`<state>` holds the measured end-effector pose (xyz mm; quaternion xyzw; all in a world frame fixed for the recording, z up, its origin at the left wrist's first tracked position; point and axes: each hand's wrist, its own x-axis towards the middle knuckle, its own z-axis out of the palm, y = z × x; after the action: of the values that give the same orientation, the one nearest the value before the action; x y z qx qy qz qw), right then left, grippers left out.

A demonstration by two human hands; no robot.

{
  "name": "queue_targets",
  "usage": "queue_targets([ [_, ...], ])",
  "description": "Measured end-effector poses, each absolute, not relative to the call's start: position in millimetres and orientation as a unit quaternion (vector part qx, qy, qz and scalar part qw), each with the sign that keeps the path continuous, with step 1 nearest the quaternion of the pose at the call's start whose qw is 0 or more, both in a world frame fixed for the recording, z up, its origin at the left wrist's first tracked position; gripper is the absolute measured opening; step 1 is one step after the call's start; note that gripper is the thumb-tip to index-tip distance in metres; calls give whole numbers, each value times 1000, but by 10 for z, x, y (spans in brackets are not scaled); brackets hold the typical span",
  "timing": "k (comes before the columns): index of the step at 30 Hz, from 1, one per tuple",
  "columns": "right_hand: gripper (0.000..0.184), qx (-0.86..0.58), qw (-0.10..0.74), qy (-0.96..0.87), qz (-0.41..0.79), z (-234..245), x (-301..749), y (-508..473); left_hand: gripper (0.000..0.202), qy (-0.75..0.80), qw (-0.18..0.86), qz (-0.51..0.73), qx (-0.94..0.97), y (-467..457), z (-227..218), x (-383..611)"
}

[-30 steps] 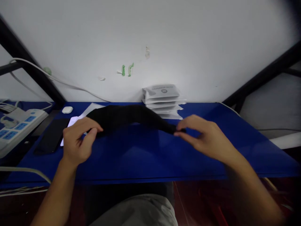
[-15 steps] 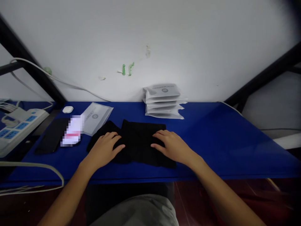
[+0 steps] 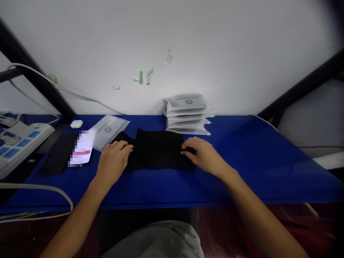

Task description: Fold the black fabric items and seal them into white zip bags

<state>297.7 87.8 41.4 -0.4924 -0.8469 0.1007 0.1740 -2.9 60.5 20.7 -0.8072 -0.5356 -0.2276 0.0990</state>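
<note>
A piece of black cloth (image 3: 159, 149) lies flattened on the blue table (image 3: 161, 190), its fold details lost in the dark fabric. At its left part, my left hand (image 3: 113, 161) is closed, with thumb and fingers pinching the cloth. My right hand (image 3: 205, 154) pinches the right edge of the cloth between thumb and fingertips. What kind of garment it is cannot be made out. Beyond the cloth, a flat frosted plastic bag (image 3: 107, 130) with printed lettering lies partly under its left corner.
Several filled frosted bags (image 3: 188, 114) are stacked against the wall. To the left lie a lit phone (image 3: 83, 148), a dark phone (image 3: 57, 154), a white earbud case (image 3: 76, 124) and a power strip (image 3: 24, 143) with cables. A cable loop (image 3: 63, 195) hangs near the front left.
The cloth has shifted away from me, toward the wall. Both hands have gone from lying spread on it to pinching it, the right one moving out to its right edge.
</note>
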Motion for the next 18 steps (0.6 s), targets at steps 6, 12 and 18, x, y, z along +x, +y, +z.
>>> queue_targets([
  [6, 19, -406, 120, -858, 291, 778, 3226, 454, 27, -461, -113, -266, -839, 108, 512, -157],
  [12, 38, -476, 183, -847, 154, 469, 2967, 567, 32, -556, -92, -253, -786, 229, 302, 12],
  [18, 54, -444, 110, -884, 93, 18, 2765, 683, 51, -600, -49, -145, -785, 327, 62, -92],
])
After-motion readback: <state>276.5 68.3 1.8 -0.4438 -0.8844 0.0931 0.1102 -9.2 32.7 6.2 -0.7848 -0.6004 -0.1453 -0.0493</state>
